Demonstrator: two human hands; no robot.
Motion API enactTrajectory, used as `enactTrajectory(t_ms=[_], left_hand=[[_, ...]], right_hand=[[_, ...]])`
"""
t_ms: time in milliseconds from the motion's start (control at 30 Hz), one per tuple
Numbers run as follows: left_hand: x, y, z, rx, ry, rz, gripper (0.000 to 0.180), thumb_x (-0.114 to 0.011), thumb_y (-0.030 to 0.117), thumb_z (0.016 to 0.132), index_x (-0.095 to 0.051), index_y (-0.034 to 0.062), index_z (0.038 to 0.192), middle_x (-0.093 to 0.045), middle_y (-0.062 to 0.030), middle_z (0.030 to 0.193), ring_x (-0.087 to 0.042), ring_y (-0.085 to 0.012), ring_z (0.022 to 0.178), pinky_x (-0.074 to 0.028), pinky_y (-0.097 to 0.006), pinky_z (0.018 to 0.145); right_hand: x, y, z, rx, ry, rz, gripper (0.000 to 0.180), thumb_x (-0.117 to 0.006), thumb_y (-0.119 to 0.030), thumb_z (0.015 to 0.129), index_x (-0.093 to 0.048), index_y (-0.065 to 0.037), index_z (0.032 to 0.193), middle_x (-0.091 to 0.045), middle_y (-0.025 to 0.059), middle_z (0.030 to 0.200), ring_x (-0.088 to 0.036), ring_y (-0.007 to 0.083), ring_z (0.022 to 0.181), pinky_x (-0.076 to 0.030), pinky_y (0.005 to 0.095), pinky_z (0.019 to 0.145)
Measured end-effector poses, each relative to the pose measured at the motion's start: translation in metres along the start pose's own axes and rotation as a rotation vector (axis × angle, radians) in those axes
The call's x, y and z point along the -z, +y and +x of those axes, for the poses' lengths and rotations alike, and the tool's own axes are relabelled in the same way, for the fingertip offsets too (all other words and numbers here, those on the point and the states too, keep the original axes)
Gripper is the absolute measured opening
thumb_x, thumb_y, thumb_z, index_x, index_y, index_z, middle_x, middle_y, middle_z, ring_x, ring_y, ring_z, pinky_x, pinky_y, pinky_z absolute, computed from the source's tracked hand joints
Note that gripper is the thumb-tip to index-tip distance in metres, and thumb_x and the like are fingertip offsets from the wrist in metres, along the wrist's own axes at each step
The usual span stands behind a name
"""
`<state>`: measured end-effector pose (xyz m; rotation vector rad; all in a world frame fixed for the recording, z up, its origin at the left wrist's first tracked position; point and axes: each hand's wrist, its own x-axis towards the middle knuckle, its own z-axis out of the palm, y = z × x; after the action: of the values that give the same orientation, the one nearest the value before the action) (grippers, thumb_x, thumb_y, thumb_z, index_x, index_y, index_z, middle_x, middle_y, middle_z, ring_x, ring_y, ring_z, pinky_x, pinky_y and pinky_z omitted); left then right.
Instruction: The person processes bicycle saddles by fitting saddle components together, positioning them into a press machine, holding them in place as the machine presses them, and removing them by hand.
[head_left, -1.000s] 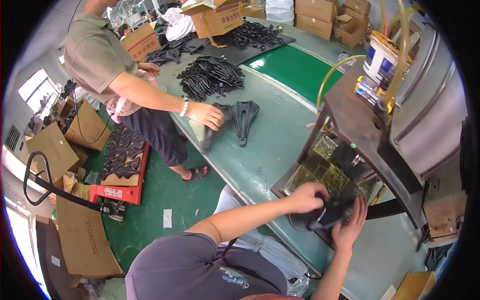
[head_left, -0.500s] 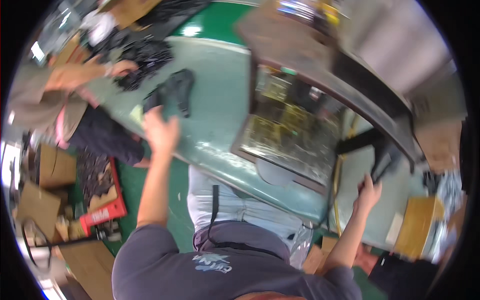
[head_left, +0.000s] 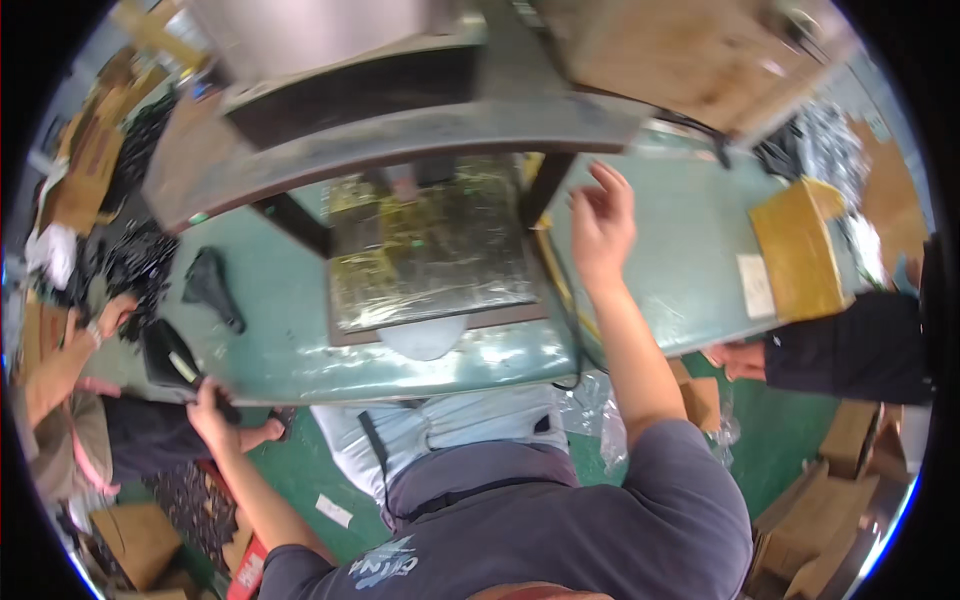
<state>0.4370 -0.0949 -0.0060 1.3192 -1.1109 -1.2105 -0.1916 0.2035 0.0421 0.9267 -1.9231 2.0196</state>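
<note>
My left hand (head_left: 212, 412) is closed around the narrow end of a black bicycle saddle (head_left: 168, 352), at the left front edge of the green table. A pale stripe shows on that saddle. Farther in lies a second black saddle (head_left: 212, 288), apart from my hand. My right hand (head_left: 604, 225) is raised above the table, right of the metal stand, its fingers loosely bent and apart with nothing in them. Between my hands, under the stand (head_left: 400, 150), is a flat plate (head_left: 440, 265) covered in shiny film and yellow tape.
At the left, a co-worker's hand (head_left: 118, 312) reaches toward a heap of small black parts (head_left: 140, 255). A yellow cardboard box (head_left: 795, 250) stands at the table's right, beside a white card (head_left: 755, 285). Another person's dark-clothed legs (head_left: 845, 345) are at the right.
My view has swung to the right. My left hand has gone from reaching by the saddle to gripping it. My right hand has come away from a dark blurred thing and is empty.
</note>
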Motion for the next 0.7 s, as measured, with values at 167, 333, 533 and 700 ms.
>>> enactTrajectory(t_ms=[167, 333, 533, 700], left_hand=[[-0.123, 0.038, -0.101, -0.121, -0.469, 0.243, 0.051, -0.075, -0.006, 0.081, -0.060, 0.0022, 0.129, -0.068, -0.0042, 0.108, -0.065, -0.0139, 0.090, -0.054, -0.031, 0.082], [-0.200, 0.086, -0.153, -0.940, -1.083, 0.681, 0.064, -0.077, 0.005, 0.062, -0.064, 0.0071, 0.124, -0.072, -0.0148, 0.111, -0.070, -0.0409, 0.104, -0.057, -0.048, 0.089], [-0.186, 0.058, -0.185, -1.331, -1.296, 0.751, 0.024, -0.070, 0.022, 0.076, -0.061, 0.0097, 0.094, -0.060, -0.0047, 0.087, -0.066, -0.0253, 0.083, -0.053, -0.038, 0.074], [-0.195, 0.061, -0.197, -1.433, -1.278, 0.762, 0.014, -0.063, 0.024, 0.082, -0.059, 0.0114, 0.087, -0.057, -0.0017, 0.080, -0.065, -0.0216, 0.075, -0.052, -0.034, 0.069]], right_hand=[[0.017, -0.042, -0.055, -0.182, -0.386, 0.063, 0.021, -0.063, 0.009, 0.099, -0.070, 0.003, 0.118, -0.071, 0.0101, 0.116, -0.069, 0.0165, 0.103, -0.057, 0.0301, 0.091], [-0.038, -0.111, -0.080, -0.359, -1.149, 0.348, 0.032, -0.065, -0.009, 0.105, -0.067, -0.001, 0.135, -0.068, 0.0065, 0.120, -0.068, 0.0165, 0.107, -0.055, 0.0308, 0.093], [-0.027, -0.150, -0.178, 0.038, -1.389, 0.022, 0.044, -0.078, -0.013, 0.084, -0.068, 0.002, 0.124, -0.070, 0.0212, 0.119, -0.071, 0.0444, 0.096, -0.059, 0.0459, 0.082], [-0.013, -0.139, -0.206, 0.215, -1.096, 0.101, 0.041, -0.073, -0.005, 0.079, -0.069, 0.005, 0.118, -0.072, 0.0212, 0.113, -0.073, 0.0400, 0.091, -0.062, 0.0448, 0.077]])
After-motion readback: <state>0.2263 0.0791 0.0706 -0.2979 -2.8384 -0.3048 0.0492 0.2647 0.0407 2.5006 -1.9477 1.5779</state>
